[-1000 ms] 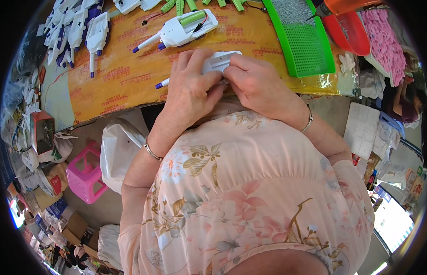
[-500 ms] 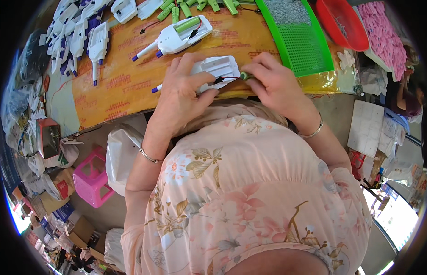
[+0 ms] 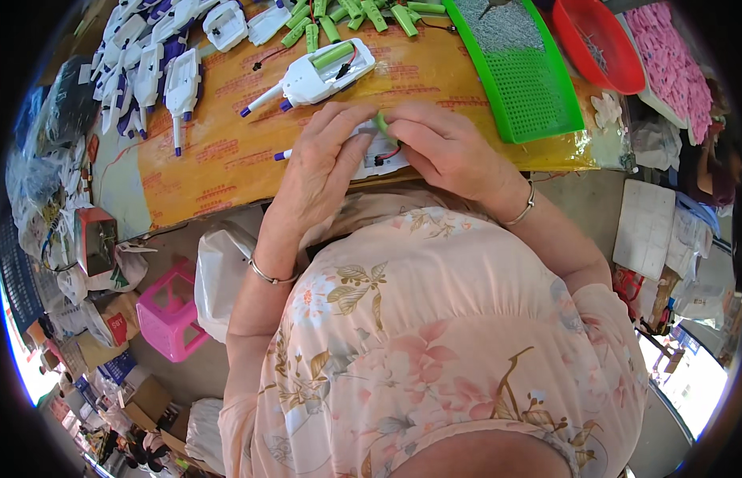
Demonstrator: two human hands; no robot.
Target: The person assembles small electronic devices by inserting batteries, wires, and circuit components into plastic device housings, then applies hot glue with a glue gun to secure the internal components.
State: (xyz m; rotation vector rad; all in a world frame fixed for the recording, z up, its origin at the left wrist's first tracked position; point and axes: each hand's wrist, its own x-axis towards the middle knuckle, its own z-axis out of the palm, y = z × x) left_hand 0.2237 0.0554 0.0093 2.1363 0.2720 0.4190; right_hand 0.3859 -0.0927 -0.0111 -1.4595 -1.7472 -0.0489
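Note:
At the table's near edge, my left hand (image 3: 327, 155) is closed around a white plastic casing half (image 3: 372, 162), whose purple-tipped narrow end pokes out to the left. My right hand (image 3: 455, 147) pinches a green cylindrical battery (image 3: 382, 123) over the casing's far side. A short red and black lead with a black connector (image 3: 379, 161) lies in the open casing. My fingers hide much of the casing and battery. Just beyond lies another white casing (image 3: 311, 82) with a green battery (image 3: 333, 54) set inside it.
Several white and purple casings (image 3: 184, 84) pile up at far left. Loose green batteries (image 3: 373, 14) lie at the back. A green tray (image 3: 534, 95) of small metal parts, a red bowl (image 3: 606, 48) and pink pieces (image 3: 674, 60) stand at right. A pink stool (image 3: 172, 315) is at lower left.
My right hand has brought the battery leftward from beside the casing to over it. The connector now lies lower in the casing. The whole view has shifted slightly.

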